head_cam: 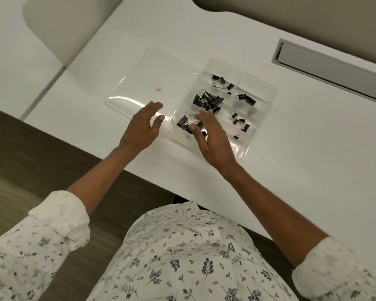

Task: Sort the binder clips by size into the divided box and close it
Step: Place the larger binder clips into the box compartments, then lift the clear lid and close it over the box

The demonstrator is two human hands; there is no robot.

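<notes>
A clear divided box [267, 92] lies open on the white table, its clear lid [139, 70] folded out flat to the left. Black binder clips fill its compartments: large clips [208, 101] in the middle left, more large ones [183, 124] near the front left corner, small clips [223, 81] at the back, and small ones [240, 122] on the right. My left hand [142, 127] hovers with fingers spread over the lid's near edge. My right hand [211, 140] is spread over the box's front left compartment, thumb by the large clips, holding nothing that I can see.
The white table [302, 170] runs to a front edge close to my body. A grey cable slot [326, 64] sits at the back right. A small white button [158, 87] shows through the lid. Dark wood floor lies to the left.
</notes>
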